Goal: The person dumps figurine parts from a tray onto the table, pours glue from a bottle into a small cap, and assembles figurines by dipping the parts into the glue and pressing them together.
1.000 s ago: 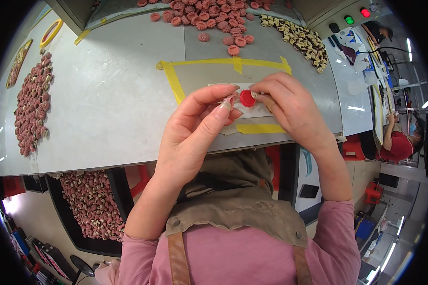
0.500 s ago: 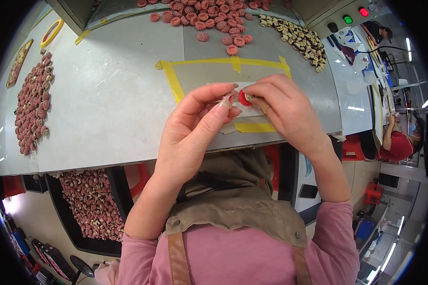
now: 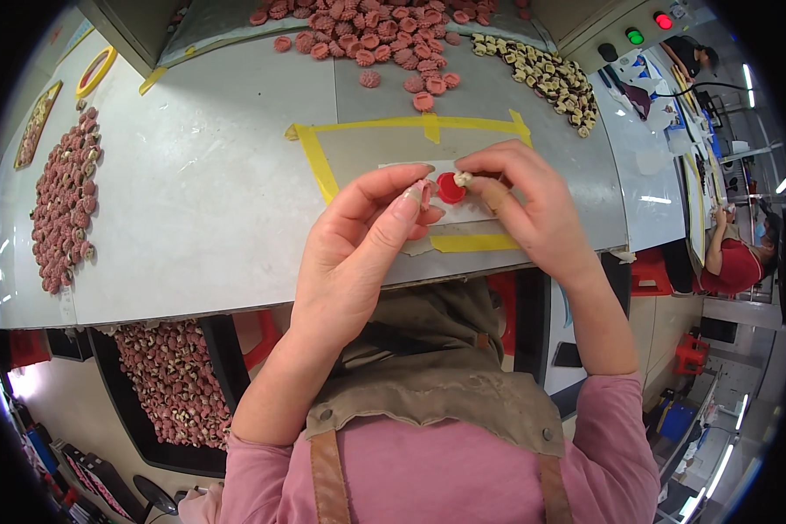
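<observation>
Between thumb and fingertips, my left hand (image 3: 358, 236) pinches a small pink ridged piece (image 3: 426, 194), partly hidden by the fingers. My right hand (image 3: 528, 205) pinches a small cream-coloured piece (image 3: 463, 178) between thumb and forefinger. Just below and between the hands lies a round red dish-like thing (image 3: 450, 188) on a white sheet (image 3: 489, 208). Yellow tape (image 3: 319, 166) frames this patch of the table. The two held pieces are a short gap apart.
Loose pink ridged pieces (image 3: 384, 39) are heaped at the back, beside a pile of cream-and-dark pieces (image 3: 550, 79). Joined-looking pieces (image 3: 65, 196) lie at the left. A black tray (image 3: 223, 349) of similar pieces sits below the table edge. A tape roll (image 3: 96, 72) lies far left.
My right hand has drawn slightly up and away from the red dish, which now shows more fully. The cream piece at its fingertips is in plainer sight; my left hand has barely shifted.
</observation>
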Tool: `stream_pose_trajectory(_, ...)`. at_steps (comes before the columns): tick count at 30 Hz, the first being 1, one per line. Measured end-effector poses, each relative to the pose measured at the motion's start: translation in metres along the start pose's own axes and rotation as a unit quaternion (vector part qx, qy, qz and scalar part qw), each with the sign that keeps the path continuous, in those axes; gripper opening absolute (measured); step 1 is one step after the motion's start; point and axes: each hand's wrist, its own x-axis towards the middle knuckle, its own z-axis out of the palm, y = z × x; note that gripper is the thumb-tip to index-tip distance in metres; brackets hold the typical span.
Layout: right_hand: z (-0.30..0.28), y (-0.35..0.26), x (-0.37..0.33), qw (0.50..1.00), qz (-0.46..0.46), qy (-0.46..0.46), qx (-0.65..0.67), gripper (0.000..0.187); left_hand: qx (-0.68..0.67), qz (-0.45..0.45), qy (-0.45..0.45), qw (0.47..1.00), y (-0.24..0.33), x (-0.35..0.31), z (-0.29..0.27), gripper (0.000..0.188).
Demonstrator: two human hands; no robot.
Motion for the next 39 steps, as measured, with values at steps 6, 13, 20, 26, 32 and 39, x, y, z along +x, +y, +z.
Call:
stream_pose_trajectory(6,0.002,-0.021,-0.002,0.979,0.023,0.026,0.202,0.019,-0.011,-0.012,0.015,1.000,0.001,-0.001,0.002,0.030)
stream_pose_trajectory(13,0.024,-0.032,0.000,0.989,-0.089,0.093,0.073,0.017,-0.014,0.045,0.016,0.999,-0.007,0.000,0.002,0.028)
stream_pose_trajectory(20,0.043,-0.026,-0.007,0.976,-0.110,0.179,0.057,0.020,0.080,0.135,0.031,0.987,-0.010,-0.004,0.009,0.024)
stream_pose_trajectory(26,0.034,-0.021,-0.012,0.979,-0.091,0.147,0.111,0.031,0.011,0.026,-0.032,0.999,0.000,-0.001,0.010,0.046)
stream_pose_trajectory(32,0.039,-0.010,-0.013,0.978,-0.125,0.150,0.078,0.033,0.136,0.105,-0.010,0.985,-0.006,-0.002,0.026,0.044)
stream_pose_trajectory(39,0.039,-0.006,-0.012,0.963,-0.142,0.219,0.063,0.033,0.158,0.074,-0.018,0.985,-0.004,0.005,0.034,0.040)
